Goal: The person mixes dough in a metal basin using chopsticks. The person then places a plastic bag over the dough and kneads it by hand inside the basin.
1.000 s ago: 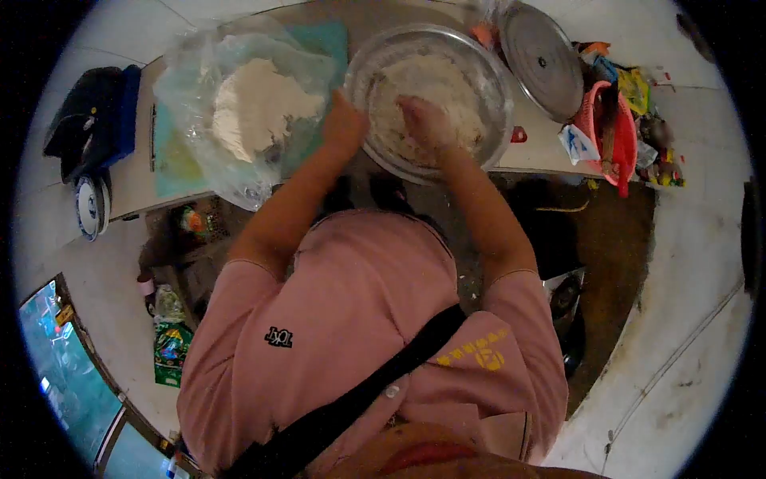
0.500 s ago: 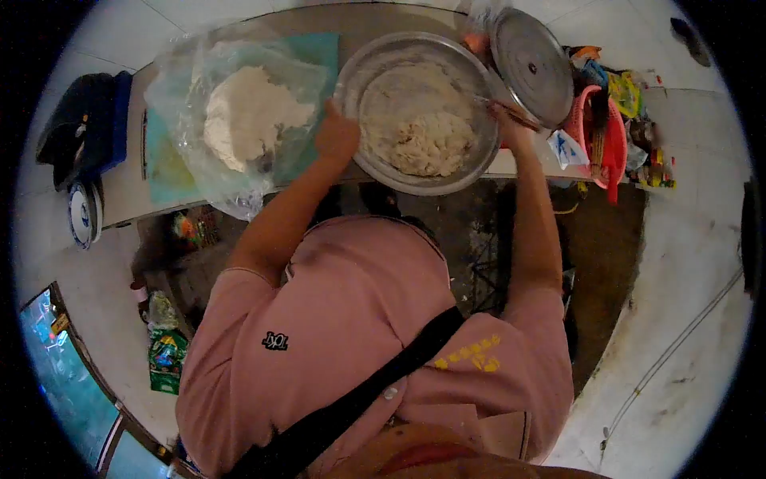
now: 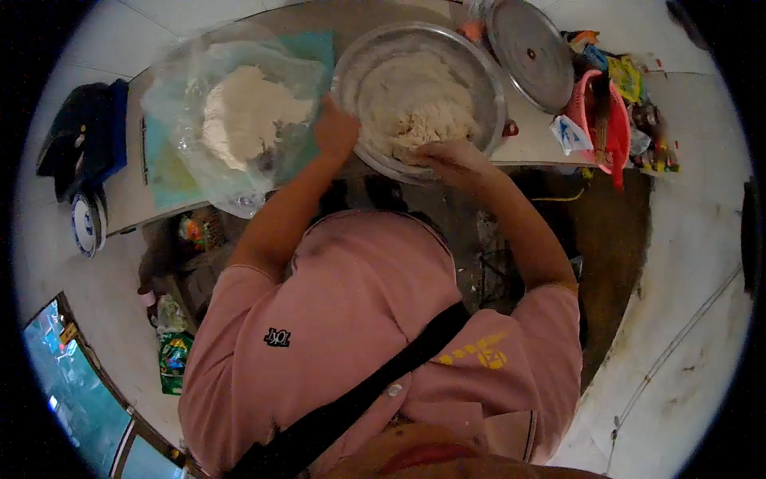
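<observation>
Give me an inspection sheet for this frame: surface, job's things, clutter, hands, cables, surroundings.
Surface: pale table, crowded.
Job's things: metal bowl holding dough; plastic bag of flour beside it.
Clutter: metal lid, pink basket, packets.
Hands: left hand on the bowl's rim; right hand at the near rim, on the dough.
Cables: nothing seen.
Surroundings: dark bag, plate, tiled floor.

basket (image 3: pixel 608 120) contents blurred, lid (image 3: pixel 527 49) top cropped
</observation>
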Demonstrator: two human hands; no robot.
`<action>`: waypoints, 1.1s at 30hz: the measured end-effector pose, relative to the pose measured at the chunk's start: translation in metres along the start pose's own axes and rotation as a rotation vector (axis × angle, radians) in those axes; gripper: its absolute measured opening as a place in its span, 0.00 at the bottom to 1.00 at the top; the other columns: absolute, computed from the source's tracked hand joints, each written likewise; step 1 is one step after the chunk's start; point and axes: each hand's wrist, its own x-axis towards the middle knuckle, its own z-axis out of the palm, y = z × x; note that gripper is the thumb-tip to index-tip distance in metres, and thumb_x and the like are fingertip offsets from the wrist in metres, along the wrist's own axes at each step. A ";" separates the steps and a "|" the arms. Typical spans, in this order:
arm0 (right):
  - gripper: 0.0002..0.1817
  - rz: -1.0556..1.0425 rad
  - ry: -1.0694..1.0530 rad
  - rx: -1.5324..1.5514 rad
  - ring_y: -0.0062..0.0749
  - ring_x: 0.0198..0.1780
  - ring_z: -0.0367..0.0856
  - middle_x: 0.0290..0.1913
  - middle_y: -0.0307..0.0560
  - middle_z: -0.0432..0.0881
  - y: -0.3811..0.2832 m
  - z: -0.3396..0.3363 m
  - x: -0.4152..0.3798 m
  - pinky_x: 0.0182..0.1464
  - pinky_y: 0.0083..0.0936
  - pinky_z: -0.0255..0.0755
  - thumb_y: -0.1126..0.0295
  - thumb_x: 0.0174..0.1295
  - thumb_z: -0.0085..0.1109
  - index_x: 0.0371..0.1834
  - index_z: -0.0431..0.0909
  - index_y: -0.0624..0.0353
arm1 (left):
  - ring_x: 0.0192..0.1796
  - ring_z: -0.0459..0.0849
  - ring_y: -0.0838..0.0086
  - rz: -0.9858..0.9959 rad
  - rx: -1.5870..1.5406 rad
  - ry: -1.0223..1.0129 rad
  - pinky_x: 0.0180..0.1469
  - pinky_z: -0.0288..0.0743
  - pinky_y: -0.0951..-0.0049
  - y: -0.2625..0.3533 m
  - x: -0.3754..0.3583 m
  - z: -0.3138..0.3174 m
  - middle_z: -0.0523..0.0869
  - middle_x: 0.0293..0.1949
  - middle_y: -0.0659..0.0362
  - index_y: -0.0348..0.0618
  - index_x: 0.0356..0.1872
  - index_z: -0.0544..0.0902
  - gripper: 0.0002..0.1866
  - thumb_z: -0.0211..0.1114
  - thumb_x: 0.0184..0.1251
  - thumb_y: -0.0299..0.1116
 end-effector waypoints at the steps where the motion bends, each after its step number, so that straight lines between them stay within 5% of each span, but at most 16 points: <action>1: 0.09 0.015 0.037 -0.278 0.25 0.41 0.76 0.37 0.44 0.79 -0.016 -0.013 -0.017 0.44 0.21 0.68 0.72 0.60 0.49 0.41 0.75 0.62 | 0.39 0.79 0.50 0.005 -0.018 -0.001 0.41 0.71 0.57 0.002 0.001 -0.002 0.79 0.36 0.42 0.37 0.58 0.55 0.34 0.58 0.49 0.36; 3: 0.14 0.112 0.273 0.039 0.30 0.37 0.77 0.35 0.44 0.80 0.004 -0.016 -0.049 0.39 0.23 0.70 0.62 0.60 0.50 0.41 0.77 0.59 | 0.39 0.79 0.50 0.015 -0.005 0.001 0.41 0.72 0.57 0.001 0.000 0.001 0.79 0.36 0.42 0.38 0.59 0.55 0.35 0.58 0.48 0.35; 6: 0.10 0.335 0.299 0.154 0.23 0.41 0.76 0.37 0.43 0.80 -0.012 -0.037 -0.084 0.44 0.22 0.69 0.69 0.60 0.49 0.39 0.77 0.61 | 0.39 0.79 0.50 0.008 -0.024 -0.021 0.41 0.72 0.57 -0.005 0.001 0.004 0.79 0.36 0.42 0.37 0.59 0.54 0.35 0.58 0.49 0.35; 9: 0.11 0.346 0.282 0.292 0.24 0.40 0.76 0.36 0.43 0.80 0.023 -0.020 -0.082 0.44 0.21 0.69 0.67 0.60 0.50 0.39 0.78 0.60 | 0.39 0.78 0.49 0.012 0.005 -0.054 0.42 0.71 0.57 -0.008 0.006 0.010 0.78 0.37 0.41 0.34 0.59 0.54 0.35 0.56 0.50 0.35; 15: 0.12 0.162 0.158 -0.213 0.34 0.38 0.78 0.36 0.47 0.80 0.026 -0.013 -0.022 0.43 0.24 0.70 0.65 0.59 0.51 0.39 0.77 0.59 | 0.39 0.77 0.46 0.164 -0.040 0.075 0.44 0.70 0.55 -0.020 0.009 0.016 0.78 0.37 0.38 0.31 0.58 0.54 0.33 0.54 0.51 0.34; 18: 0.12 -0.139 0.249 -0.271 0.32 0.39 0.77 0.37 0.48 0.79 0.065 -0.020 0.000 0.42 0.25 0.70 0.64 0.61 0.48 0.39 0.78 0.58 | 0.40 0.77 0.45 0.122 -0.070 -0.001 0.45 0.70 0.55 -0.009 0.003 0.001 0.78 0.37 0.37 0.31 0.58 0.54 0.34 0.55 0.50 0.34; 22: 0.13 -0.145 0.386 -0.783 0.27 0.38 0.78 0.36 0.43 0.80 0.060 -0.052 0.026 0.41 0.22 0.70 0.64 0.63 0.45 0.39 0.78 0.57 | 0.41 0.77 0.46 0.250 0.081 -0.039 0.45 0.70 0.55 -0.040 0.025 0.032 0.77 0.38 0.37 0.31 0.59 0.54 0.35 0.56 0.48 0.34; 26: 0.14 -0.048 0.610 -0.054 0.25 0.38 0.77 0.39 0.40 0.79 0.041 -0.095 0.016 0.43 0.21 0.69 0.65 0.63 0.44 0.43 0.75 0.61 | 0.40 0.77 0.47 0.089 -0.058 -0.008 0.45 0.70 0.56 -0.011 0.006 0.003 0.78 0.38 0.39 0.32 0.59 0.54 0.37 0.58 0.47 0.35; 29: 0.11 -0.035 0.695 0.144 0.28 0.37 0.79 0.41 0.42 0.79 -0.021 -0.121 -0.030 0.39 0.25 0.71 0.64 0.60 0.50 0.41 0.75 0.56 | 0.41 0.77 0.47 0.076 -0.065 0.020 0.45 0.70 0.56 -0.012 0.010 0.017 0.78 0.39 0.40 0.32 0.59 0.54 0.37 0.58 0.47 0.35; 32: 0.14 -0.146 0.618 -0.568 0.26 0.36 0.78 0.37 0.43 0.79 0.026 -0.128 -0.043 0.41 0.21 0.71 0.66 0.61 0.47 0.43 0.74 0.65 | 0.42 0.77 0.47 0.129 -0.063 0.067 0.46 0.70 0.56 -0.008 0.003 0.004 0.78 0.39 0.39 0.32 0.59 0.54 0.37 0.58 0.48 0.35; 33: 0.14 0.021 0.656 -0.251 0.27 0.35 0.78 0.36 0.44 0.79 0.045 -0.118 -0.042 0.40 0.22 0.71 0.66 0.60 0.48 0.42 0.74 0.66 | 0.42 0.77 0.47 0.194 -0.077 0.115 0.46 0.70 0.56 -0.015 0.006 0.013 0.78 0.39 0.39 0.32 0.59 0.54 0.36 0.57 0.48 0.35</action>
